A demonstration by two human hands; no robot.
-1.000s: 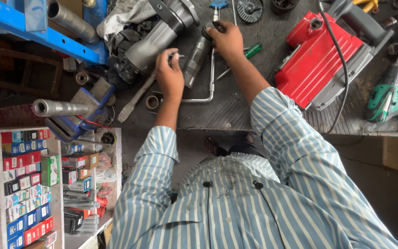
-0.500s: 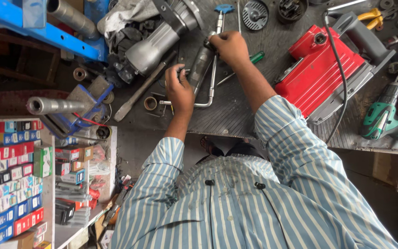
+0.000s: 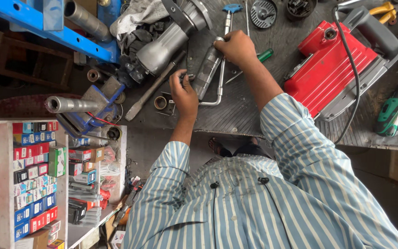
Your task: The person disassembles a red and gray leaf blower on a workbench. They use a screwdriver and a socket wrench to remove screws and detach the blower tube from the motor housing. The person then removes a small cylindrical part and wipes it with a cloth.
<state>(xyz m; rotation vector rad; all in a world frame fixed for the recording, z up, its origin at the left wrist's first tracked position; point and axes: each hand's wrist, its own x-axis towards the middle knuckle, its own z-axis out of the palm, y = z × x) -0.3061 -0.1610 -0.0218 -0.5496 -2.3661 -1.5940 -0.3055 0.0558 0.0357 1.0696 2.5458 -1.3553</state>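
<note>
Mid-frame, I grip a grey metal cylinder (image 3: 207, 69): right hand (image 3: 236, 46) closed on top, left hand (image 3: 184, 94) pinching low. Oily metal could slip, I judge, toppling onto the bent bar (image 3: 217, 87).

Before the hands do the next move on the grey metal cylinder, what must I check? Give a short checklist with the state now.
1. Left hand grips the lower end of the grey cylinder: ok.
2. Right hand holds its upper end: ok.
3. Cylinder lifted off the bench: cannot tell.
4. Bent metal bar is clear of the cylinder: not ok, it lies right beside it.
5. Black cord of the red power tool is away from both hands: ok.
</note>
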